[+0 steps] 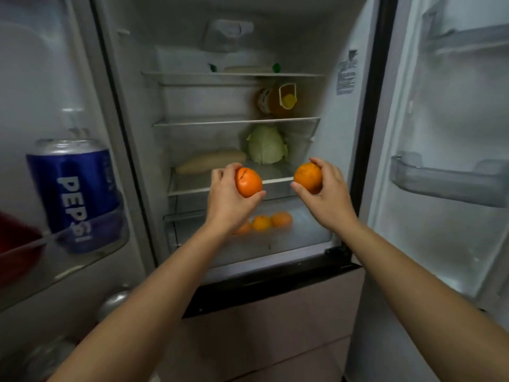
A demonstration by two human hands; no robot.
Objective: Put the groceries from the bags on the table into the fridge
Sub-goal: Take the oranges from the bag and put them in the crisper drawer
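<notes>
As both hands hung before the open fridge (334, 139), each was curled round one fruit: the left hand (224, 197) grasped the left orange (249, 183) with the thumb below and the fingers behind, and the right hand (329, 195) cupped the right orange (308, 175) in much the same way. The two fruits were near each other but apart, level with the front edge of the lowest glass shelf (220, 186) and above the drawer (311, 232). An orange like these probably handled as a light, firm, round thing with a slightly giving skin, not slippery when dry, yet apt to roll once set down. A whole-palm hold round the middle looked right, and the dark split in the peel of the left orange argued for a gentle squeeze. More oranges (261, 222) lay in the drawer, so that seemed the likely place for these two, and its walls would stop any rolling. Behind the hands, on the shelf, a cabbage (266, 146) stood at the back right and a long pale vegetable (210, 162) lay at the left. A yellow-capped bottle (278, 102) lay on its side one shelf up. A blue can (75, 194) sat in the left door's rack beside something red and blurred, and a clear bin (446, 186) hung on the right door. Since the shelf edge seemed to overhang the drawer, the hands would likely have to dip under it
</notes>
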